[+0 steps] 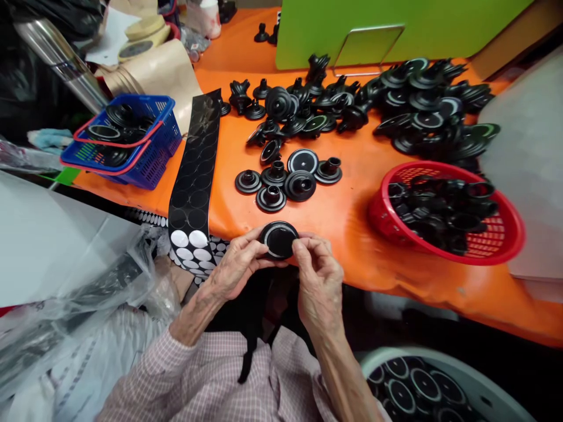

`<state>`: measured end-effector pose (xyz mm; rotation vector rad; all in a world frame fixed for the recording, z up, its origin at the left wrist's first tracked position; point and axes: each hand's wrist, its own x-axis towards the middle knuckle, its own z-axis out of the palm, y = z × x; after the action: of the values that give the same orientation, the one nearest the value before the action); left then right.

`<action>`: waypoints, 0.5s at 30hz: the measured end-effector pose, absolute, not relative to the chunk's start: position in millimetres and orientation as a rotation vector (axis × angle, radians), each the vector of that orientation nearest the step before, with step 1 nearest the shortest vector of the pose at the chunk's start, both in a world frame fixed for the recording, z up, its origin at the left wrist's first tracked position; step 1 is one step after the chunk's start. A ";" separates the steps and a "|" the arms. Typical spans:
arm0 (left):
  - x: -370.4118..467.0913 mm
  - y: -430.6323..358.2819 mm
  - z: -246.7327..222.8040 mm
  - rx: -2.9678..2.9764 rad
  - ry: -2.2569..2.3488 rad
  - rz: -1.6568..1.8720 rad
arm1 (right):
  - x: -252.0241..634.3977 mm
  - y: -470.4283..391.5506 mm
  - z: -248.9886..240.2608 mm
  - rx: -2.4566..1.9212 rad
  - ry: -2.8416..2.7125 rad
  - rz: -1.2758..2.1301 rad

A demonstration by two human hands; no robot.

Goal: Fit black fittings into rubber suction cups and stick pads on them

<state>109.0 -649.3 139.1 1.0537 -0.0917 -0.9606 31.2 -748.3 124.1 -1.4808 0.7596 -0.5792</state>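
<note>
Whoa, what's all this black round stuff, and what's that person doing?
A person is holding a round black piece in front of them, with the left hand around one side and the right hand pinching at the other edge. Just beyond it, more black pieces sit on the orange table. A strip of dark circles hangs over the table's edge on the left, and a red basket of black parts is on the right.

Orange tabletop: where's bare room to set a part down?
Front patch: between the near group of black flanged pieces and the red basket. Narrower: between that group and the black sticker strip. Back patch: left of the green board. Crowded: the heap of black pieces before the board; near edge, left hand and right hand on a black disc.
</note>
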 end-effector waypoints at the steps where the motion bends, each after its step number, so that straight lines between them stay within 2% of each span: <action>1: 109.0 -649.1 138.9 1.053 -0.094 -0.962 | 31.3 -748.2 123.5 -1.484 0.761 -0.580; 15: 105.9 -650.7 133.0 1.120 -0.053 -0.880 | 33.0 -737.8 115.4 -1.667 0.784 -0.687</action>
<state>105.9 -650.7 133.0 1.1201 -0.0531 -0.8800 33.0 -737.8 115.4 -1.6666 0.7837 -0.6870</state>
